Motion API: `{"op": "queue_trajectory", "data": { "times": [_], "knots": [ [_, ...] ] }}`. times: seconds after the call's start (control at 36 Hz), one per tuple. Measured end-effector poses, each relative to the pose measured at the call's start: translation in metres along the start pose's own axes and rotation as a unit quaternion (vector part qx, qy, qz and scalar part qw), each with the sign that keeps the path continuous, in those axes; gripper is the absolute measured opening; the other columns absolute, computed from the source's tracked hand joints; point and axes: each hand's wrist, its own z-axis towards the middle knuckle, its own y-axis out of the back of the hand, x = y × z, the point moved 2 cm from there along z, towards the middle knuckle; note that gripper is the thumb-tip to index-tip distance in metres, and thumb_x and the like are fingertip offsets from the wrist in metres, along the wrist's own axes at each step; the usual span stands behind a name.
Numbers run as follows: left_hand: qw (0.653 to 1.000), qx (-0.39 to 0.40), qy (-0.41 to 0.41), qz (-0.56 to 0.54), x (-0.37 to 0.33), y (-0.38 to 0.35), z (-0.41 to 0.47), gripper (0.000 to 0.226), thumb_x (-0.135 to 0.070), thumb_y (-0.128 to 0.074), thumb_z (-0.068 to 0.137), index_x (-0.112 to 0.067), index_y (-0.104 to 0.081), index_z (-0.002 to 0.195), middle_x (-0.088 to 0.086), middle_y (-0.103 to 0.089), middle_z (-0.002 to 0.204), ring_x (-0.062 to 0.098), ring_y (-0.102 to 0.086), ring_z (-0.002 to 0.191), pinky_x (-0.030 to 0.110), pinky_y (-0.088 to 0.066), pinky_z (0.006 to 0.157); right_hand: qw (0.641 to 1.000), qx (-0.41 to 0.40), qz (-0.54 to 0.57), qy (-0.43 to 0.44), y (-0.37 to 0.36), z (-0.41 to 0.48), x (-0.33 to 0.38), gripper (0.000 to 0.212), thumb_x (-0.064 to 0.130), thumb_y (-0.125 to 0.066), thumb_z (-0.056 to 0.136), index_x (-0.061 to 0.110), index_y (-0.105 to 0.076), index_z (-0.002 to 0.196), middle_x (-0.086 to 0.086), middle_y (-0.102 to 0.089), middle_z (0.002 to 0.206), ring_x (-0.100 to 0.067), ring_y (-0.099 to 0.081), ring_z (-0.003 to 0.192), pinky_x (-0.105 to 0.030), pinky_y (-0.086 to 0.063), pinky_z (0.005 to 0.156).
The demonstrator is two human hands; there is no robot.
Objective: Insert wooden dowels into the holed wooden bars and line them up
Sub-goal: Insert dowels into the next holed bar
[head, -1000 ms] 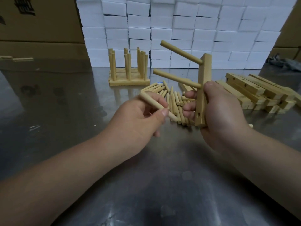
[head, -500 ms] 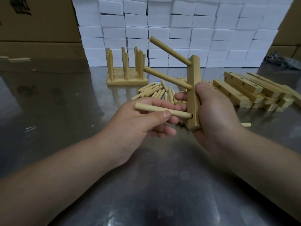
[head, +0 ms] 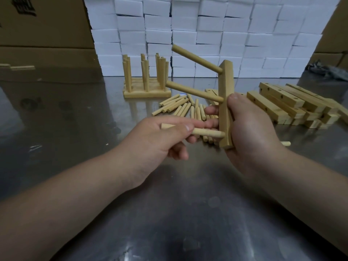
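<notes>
Bar [head: 225, 85], mid-frame, stood upright where our right hand [head: 250, 134] gripped it; our left hand [head: 160, 142] pinched a dowel [head: 207, 133] at its lowest hole. We judged both light and stiff, best held near the joint.

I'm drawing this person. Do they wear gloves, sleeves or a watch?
No. The left hand and right hand are bare, with no gloves or rings showing. The left forearm and right forearm are bare too: no sleeves, watch or bracelet in view.
</notes>
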Motion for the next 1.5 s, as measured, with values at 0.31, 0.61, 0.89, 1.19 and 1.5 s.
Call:
{"op": "queue_trajectory", "data": {
  "times": [0.31, 0.61, 0.89, 1.19, 1.5],
  "knots": [
    [0.956, -0.069, -0.059, 0.278, -0.001, 0.004, -0.002, 0.025, -0.031, -0.066, 0.070, -0.055, -0.064, 0.063, -0.017, -0.067, 0.075, 0.000, -0.058, 0.072, 0.008, -0.041, 0.059, 1.000, 0.023, 0.000, 0.021, -0.004, -0.002, 0.001, 0.030, 0.021, -0.032, 0.101, 0.017, -0.052, 0.123, -0.002, -0.061, 0.070, -0.014, -0.056, 0.047, -0.025, -0.048, 0.044],
    [0.864, -0.018, -0.177, 0.470, -0.010, -0.003, -0.004, 0.027, -0.033, -0.052, 0.081, -0.019, -0.072, 0.092, -0.015, -0.055, 0.068, 0.004, -0.051, 0.067, 0.014, -0.035, 0.059, 0.997, 0.043, -0.039, 0.052, -0.008, -0.013, 0.005, 0.029, 0.022, -0.031, 0.101, 0.004, -0.052, 0.094, -0.006, -0.057, 0.072, -0.010, -0.054, 0.046, -0.019, -0.044, 0.041],
    [0.872, 0.023, -0.131, 0.470, -0.010, -0.007, -0.007, 0.033, -0.039, -0.039, 0.089, -0.033, -0.068, 0.104, -0.023, -0.048, 0.062, -0.013, -0.047, 0.071, 0.004, -0.032, 0.063, 0.996, 0.026, -0.054, 0.068, -0.008, -0.012, -0.002, 0.030, 0.021, -0.033, 0.101, 0.014, -0.050, 0.076, 0.007, -0.055, 0.055, -0.009, -0.055, 0.049, -0.021, -0.050, 0.047],
    [0.933, 0.019, 0.001, 0.359, -0.003, -0.004, -0.005, 0.026, -0.053, -0.038, 0.069, -0.042, -0.061, 0.067, -0.013, -0.065, 0.074, -0.004, -0.054, 0.072, 0.013, -0.039, 0.062, 0.991, 0.050, -0.064, 0.103, -0.012, -0.018, -0.003, 0.028, 0.021, -0.032, 0.101, 0.018, -0.049, 0.078, 0.010, -0.054, 0.056, -0.006, -0.056, 0.051, -0.019, -0.048, 0.045],
    [0.922, -0.112, -0.030, 0.369, -0.007, 0.007, -0.001, 0.013, -0.054, -0.050, 0.063, -0.045, -0.059, 0.063, -0.019, -0.060, 0.065, -0.003, -0.053, 0.065, 0.018, -0.035, 0.057, 0.972, 0.044, -0.189, 0.133, -0.003, -0.007, 0.003, 0.019, 0.026, -0.042, 0.097, 0.025, -0.059, 0.089, 0.015, -0.061, 0.073, 0.004, -0.056, 0.069, -0.015, -0.048, 0.061]
  ]
}}
